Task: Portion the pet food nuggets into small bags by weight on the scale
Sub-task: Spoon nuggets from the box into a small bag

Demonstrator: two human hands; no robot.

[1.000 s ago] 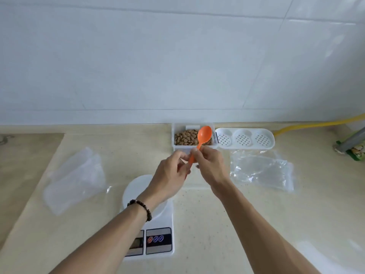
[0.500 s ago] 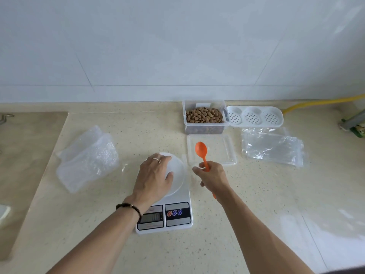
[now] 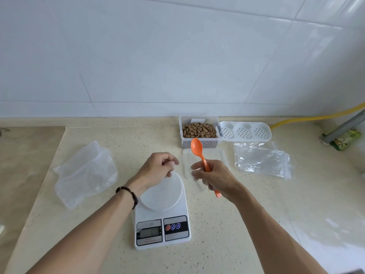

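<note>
None of the portioning looked done yet: the nuggets (image 3: 199, 130) all sat in their clear tub (image 3: 199, 123) at the back of the counter (image 3: 227, 218), and the scale (image 3: 162, 212) plate was bare. My right hand (image 3: 215, 177) gripped the orange spoon (image 3: 201, 157) by its handle, its empty bowl raised just in front of the tub. My left hand (image 3: 158, 168) hovered over the far edge of the scale, fingers curled; whether it pinched a thin bag I could not tell. Empty bags (image 3: 261, 162) lay to the right, more plastic (image 3: 85, 173) to the left. By my judgement, scooping, weighing and bagging all remained.
</note>
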